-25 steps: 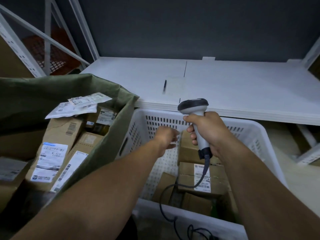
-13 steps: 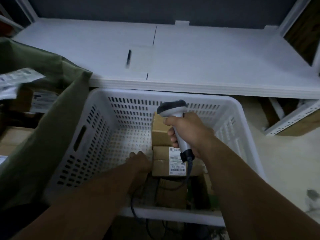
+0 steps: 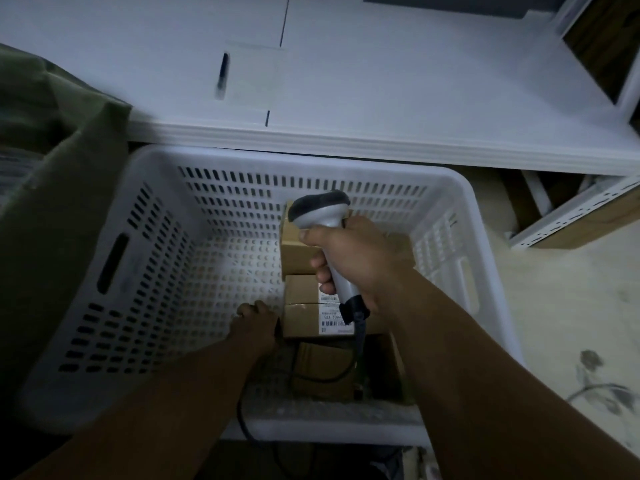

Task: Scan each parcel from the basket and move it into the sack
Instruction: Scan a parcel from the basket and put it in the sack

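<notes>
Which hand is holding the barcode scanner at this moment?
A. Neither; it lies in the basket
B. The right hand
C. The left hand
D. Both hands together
B: the right hand is wrapped around the handle of the scanner above the basket, while the left hand reaches down beside the labelled parcel.

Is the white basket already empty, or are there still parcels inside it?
Not empty. The white basket holds several brown parcels along its right side; its left floor is bare.
</notes>
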`<state>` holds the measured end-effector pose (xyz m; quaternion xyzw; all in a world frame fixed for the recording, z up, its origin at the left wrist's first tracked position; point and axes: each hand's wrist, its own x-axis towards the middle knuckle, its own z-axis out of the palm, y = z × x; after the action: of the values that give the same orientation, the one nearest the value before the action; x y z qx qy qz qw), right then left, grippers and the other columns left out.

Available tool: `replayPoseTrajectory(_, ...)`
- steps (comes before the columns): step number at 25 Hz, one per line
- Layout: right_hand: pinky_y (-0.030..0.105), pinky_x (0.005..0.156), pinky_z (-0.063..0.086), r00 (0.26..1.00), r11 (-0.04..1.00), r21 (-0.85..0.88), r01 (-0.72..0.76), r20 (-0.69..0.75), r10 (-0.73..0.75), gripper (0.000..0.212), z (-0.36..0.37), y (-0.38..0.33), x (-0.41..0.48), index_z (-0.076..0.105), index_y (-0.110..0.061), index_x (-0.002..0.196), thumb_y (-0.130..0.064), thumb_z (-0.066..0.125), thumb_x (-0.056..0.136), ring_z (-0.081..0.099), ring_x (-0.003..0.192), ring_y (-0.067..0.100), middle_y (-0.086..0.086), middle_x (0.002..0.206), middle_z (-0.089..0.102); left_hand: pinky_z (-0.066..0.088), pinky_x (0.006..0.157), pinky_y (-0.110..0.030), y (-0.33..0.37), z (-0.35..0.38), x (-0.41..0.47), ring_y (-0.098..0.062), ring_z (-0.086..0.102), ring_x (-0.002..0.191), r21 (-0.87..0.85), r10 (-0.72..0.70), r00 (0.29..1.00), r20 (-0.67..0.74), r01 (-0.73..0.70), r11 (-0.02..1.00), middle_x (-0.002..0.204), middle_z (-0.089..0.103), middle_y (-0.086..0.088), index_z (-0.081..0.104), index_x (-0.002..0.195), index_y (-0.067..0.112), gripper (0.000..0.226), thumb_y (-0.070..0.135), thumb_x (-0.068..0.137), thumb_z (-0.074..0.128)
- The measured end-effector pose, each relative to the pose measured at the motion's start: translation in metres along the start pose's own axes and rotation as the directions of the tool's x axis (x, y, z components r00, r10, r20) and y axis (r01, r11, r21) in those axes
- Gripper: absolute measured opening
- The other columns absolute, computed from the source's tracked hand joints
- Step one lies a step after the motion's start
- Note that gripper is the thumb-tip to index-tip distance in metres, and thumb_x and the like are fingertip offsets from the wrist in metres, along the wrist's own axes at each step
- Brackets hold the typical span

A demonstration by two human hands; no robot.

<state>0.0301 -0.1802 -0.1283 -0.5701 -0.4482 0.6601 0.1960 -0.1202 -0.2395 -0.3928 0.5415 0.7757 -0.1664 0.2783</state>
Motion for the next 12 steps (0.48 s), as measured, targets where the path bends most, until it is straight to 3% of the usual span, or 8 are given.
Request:
replayPoseTrajectory(2, 0.024, 0.044, 0.046, 1.0, 1.0, -0.012, -0.003, -0.015, 0.003, 0.016, -0.005, 0.001, 0.0, 0.062, 0.0, 0.098, -0.015, 0.066, 0.097, 0.051, 0.044, 0.015, 0.011, 0.069, 0.057, 0.037, 0.111, -0.048, 0.006, -0.018, -0.013, -0.043, 0.033, 0.139, -0.039, -0.027, 1.0, -0.013, 0.026, 0.999, 0.154, 0.025, -0.02, 0.028, 0.154, 0.008, 0.069, 0.033, 0.098, 0.059)
replayPoseTrajectory(5, 0.025, 0.045, 0.048, 0.999, 1.0, -0.025, 0.011, -0.036, -0.012, 0.015, -0.005, 0.0, -0.001, 0.064, -0.001, 0.095, -0.016, 0.066, 0.097, 0.053, 0.043, 0.014, 0.01, 0.067, 0.059, 0.032, 0.117, -0.046, 0.003, -0.041, -0.03, -0.042, 0.026, 0.144, -0.193, -0.094, 0.994, 0.054, 0.103, 0.976, 0.157, 0.019, -0.021, 0.014, 0.157, 0.008, 0.09, 0.052, 0.093, 0.061)
replayPoseTrajectory(8, 0.027, 0.047, 0.048, 0.998, 0.999, -0.019, 0.032, -0.053, -0.033, 0.016, -0.001, -0.005, -0.008, 0.066, -0.001, 0.094, -0.017, 0.067, 0.096, 0.054, 0.043, 0.015, 0.009, 0.065, 0.06, 0.034, 0.117, -0.054, -0.014, -0.059, -0.013, -0.042, 0.027, 0.147, -0.497, -0.154, 0.979, 0.136, 0.202, 0.844, 0.163, 0.02, -0.024, 0.004, 0.162, 0.013, 0.107, 0.074, 0.083, 0.042)
replayPoseTrajectory(10, 0.027, 0.047, 0.048, 0.997, 0.998, -0.013, 0.056, -0.048, -0.057, 0.015, 0.002, -0.01, -0.015, 0.067, -0.002, 0.095, -0.017, 0.068, 0.095, 0.054, 0.044, 0.016, 0.008, 0.063, 0.06, 0.051, 0.101, -0.051, -0.027, -0.081, -0.003, -0.039, 0.053, 0.128, -0.678, -0.182, 0.97, 0.162, 0.244, 0.694, 0.149, 0.047, -0.019, 0.017, 0.161, 0.018, 0.098, 0.069, 0.082, 0.043)
replayPoseTrajectory(12, 0.027, 0.047, 0.048, 0.995, 0.996, -0.01, 0.085, -0.046, -0.085, 0.015, 0.005, -0.015, -0.026, 0.068, -0.002, 0.095, -0.016, 0.068, 0.095, 0.055, 0.045, 0.016, 0.008, 0.064, 0.061, 0.056, 0.075, -0.039, -0.027, -0.13, -0.034, -0.032, 0.063, 0.102, -0.829, -0.172, 0.978, 0.122, 0.195, 0.524, 0.125, 0.062, -0.014, 0.044, 0.149, 0.018, 0.065, 0.043, 0.09, 0.055)
